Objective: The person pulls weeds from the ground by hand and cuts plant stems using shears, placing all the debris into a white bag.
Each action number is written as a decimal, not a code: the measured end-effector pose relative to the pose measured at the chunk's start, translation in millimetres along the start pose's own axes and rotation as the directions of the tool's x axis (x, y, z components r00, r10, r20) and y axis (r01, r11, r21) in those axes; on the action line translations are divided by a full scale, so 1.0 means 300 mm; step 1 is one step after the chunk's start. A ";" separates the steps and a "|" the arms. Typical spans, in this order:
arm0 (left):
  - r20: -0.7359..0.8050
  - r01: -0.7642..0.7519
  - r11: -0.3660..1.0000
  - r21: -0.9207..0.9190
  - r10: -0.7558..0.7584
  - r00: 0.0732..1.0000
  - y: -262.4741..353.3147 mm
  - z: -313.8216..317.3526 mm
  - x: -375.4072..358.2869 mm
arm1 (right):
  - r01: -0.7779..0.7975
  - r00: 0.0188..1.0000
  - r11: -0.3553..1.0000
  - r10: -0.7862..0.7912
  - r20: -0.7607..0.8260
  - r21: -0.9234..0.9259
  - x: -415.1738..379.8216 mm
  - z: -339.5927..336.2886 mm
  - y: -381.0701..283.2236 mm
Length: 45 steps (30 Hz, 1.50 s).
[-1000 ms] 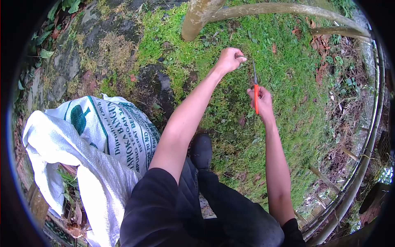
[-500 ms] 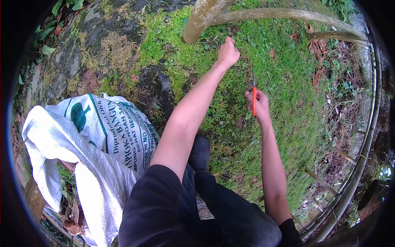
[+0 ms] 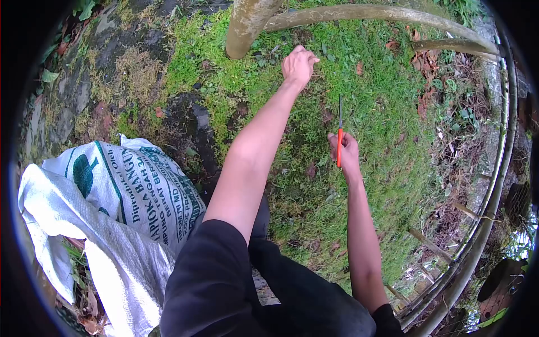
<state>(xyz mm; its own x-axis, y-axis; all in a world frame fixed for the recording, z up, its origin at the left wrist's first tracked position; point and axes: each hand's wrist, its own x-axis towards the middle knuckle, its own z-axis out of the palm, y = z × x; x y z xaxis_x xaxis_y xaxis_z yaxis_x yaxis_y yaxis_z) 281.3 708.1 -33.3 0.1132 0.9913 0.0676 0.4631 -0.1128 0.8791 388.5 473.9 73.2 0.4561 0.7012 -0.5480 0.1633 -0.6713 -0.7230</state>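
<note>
Low over the mossy grass point(image 3: 382, 135), my left hand point(image 3: 299, 64) reaches near the base of a wooden post, its fingers bent together; what they hold, if anything, is too small to make out. My right hand point(image 3: 345, 150) is wrapped round the orange handle of a slim metal-bladed tool point(image 3: 339, 140), which looks like scissors. The blade points away from me, toward the top of the view, to the right of my left hand.
A white woven sack point(image 3: 143, 188) with green print stands at the left, its mouth folded open over plant litter. A wooden post point(image 3: 247, 25) and curved branch point(image 3: 370, 12) cross the top. Bent poles point(image 3: 494, 208) line the right edge, beside dry leaves. Dark stone lies at left.
The whole view has shifted, so the sack and post appear further left. My left hand has turned slightly, with a finger now pointing right. The orange-handled tool remains in my right hand.
</note>
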 end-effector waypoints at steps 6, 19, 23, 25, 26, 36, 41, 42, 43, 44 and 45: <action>-0.110 0.168 0.975 -0.145 -0.185 0.977 0.041 -0.078 -0.024 | 0.002 0.999 0.999 -0.004 0.052 0.043 0.017 0.033 -0.007; -0.288 0.367 0.904 -0.219 -0.419 0.861 0.025 -0.275 -0.191 | 0.071 0.995 0.996 -0.075 0.060 0.061 -0.011 0.132 -0.042; -0.249 0.461 0.887 -0.033 -0.454 0.856 -0.005 -0.374 -0.168 | 0.068 0.996 0.997 -0.071 0.061 0.047 -0.030 0.135 -0.037; -0.210 0.529 0.847 -0.048 -0.526 0.824 -0.014 -0.407 -0.162 | 0.064 0.996 0.996 -0.068 0.061 0.062 -0.039 0.139 -0.028; -0.205 0.554 0.830 -0.066 -0.555 0.806 -0.014 -0.417 -0.162 | 0.063 0.996 0.996 -0.067 0.060 0.068 -0.042 0.142 -0.023; 0.082 0.344 0.919 0.191 -0.364 0.928 0.047 -0.270 -0.085 | 0.051 0.997 0.997 -0.054 0.047 0.051 -0.034 0.114 -0.039; 0.023 0.191 0.958 0.216 -0.200 0.979 -0.017 -0.208 -0.030 | 0.026 0.999 0.998 -0.029 0.037 0.058 -0.012 0.078 -0.019; 0.009 0.163 0.962 0.217 -0.169 0.986 -0.035 -0.196 -0.020 | 0.023 0.999 0.998 -0.025 0.030 0.054 -0.006 0.076 -0.014; -0.004 0.135 0.966 0.219 -0.138 0.990 -0.038 -0.192 -0.017 | 0.019 1.000 0.998 -0.020 0.022 0.052 -0.005 0.076 -0.016; 0.006 0.173 0.961 0.215 -0.178 0.984 -0.038 -0.185 -0.015 | 0.013 1.000 0.999 -0.015 0.022 0.049 -0.005 0.076 -0.018; 0.021 0.163 0.966 0.198 -0.171 0.985 -0.040 -0.181 -0.014 | 0.008 1.000 0.999 -0.009 0.023 0.046 -0.005 0.078 -0.020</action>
<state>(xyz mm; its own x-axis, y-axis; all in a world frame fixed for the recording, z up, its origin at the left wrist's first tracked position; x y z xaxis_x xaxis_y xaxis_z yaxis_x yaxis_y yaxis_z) 227.7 709.0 -18.5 0.0508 0.9943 -0.0936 0.6404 0.0395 0.7670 366.4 482.6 68.5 0.4344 0.7126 -0.5509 0.1264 -0.6538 -0.7460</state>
